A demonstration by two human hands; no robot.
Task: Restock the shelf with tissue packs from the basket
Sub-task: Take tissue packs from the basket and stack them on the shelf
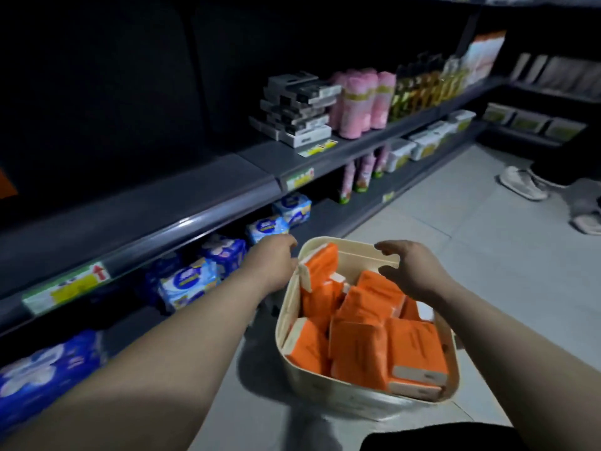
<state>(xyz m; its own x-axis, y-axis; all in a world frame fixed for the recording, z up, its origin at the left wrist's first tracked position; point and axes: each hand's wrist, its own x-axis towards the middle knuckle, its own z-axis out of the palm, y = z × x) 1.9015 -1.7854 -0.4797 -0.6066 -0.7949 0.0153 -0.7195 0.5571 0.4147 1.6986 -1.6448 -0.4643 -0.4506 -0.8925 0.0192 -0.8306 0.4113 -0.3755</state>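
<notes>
A cream basket (325, 390) stands on the floor in front of me, filled with several orange tissue packs (361, 349). My left hand (271, 262) hovers at the basket's far left rim, fingers loosely curled, holding nothing. Over the far side of the basket, my right hand (409, 268) hangs with fingers bent and apart, empty, just above the packs. The dark grey shelf (156, 206) runs along the left; its middle board is bare in front of me.
Blue and white packs (188, 281) line the bottom shelf. Farther right the shelf carries black-and-white boxes (297, 109), pink rolls (361, 99) and bottles (419, 83). Another person's feet in pale shoes (523, 182) stand at the right on the tiled floor (455, 203).
</notes>
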